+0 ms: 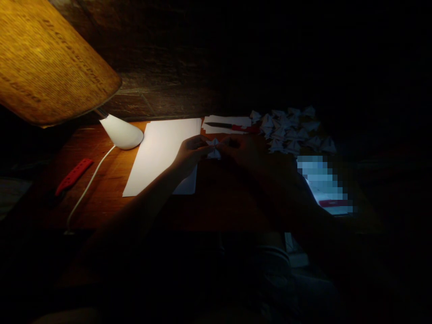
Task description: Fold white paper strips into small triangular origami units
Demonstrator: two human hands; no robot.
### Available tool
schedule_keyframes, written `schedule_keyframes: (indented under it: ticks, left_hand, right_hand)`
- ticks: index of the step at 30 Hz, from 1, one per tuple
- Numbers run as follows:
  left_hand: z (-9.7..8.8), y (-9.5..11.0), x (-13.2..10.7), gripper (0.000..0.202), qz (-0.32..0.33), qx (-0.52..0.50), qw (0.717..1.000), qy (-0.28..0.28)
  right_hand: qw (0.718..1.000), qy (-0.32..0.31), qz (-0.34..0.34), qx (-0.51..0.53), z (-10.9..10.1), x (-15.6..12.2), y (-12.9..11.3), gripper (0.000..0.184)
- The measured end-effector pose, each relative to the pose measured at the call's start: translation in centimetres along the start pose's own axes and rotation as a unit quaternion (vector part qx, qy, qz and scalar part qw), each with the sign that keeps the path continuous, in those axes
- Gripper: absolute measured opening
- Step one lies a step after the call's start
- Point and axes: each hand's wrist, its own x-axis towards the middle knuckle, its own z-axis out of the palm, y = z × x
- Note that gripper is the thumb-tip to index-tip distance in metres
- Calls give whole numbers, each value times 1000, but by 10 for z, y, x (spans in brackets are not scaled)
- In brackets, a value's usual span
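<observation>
Between my two hands is a small folded white paper piece (213, 149), held above the wooden table. My left hand (189, 150) pinches its left side, over the right part of a stack of white paper sheets (165, 144). From the right, my right hand (240, 150) grips the other side with closed fingers; it lies mostly in shadow. Just beyond the hands, a knife (232, 127) with a dark blade and red handle rests on smaller cut white papers (216, 120). Many similar folded paper pieces (286, 130) are heaped at the back right.
A lamp with a yellow-brown shade (57, 63) and white base (123, 132) stands at the left, its white cable (92, 177) trailing forward. Beside it lies a red tool-like handle (74, 175). A lit phone-like screen (326, 186) is at the right. A dark wall rises behind.
</observation>
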Motion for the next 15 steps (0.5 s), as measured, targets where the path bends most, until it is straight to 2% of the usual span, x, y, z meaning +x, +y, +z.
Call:
schedule_keyframes:
  ticks: [9,15]
  left_hand:
    - [1,8,-3,18,-23,-22,999,-24]
    - [3,8,-4,19,10,-7,1000,-11]
  right_hand:
    - [999,-1,29,38,-2,1,-4,26]
    - [999,3,30,44,-2,2,1,26]
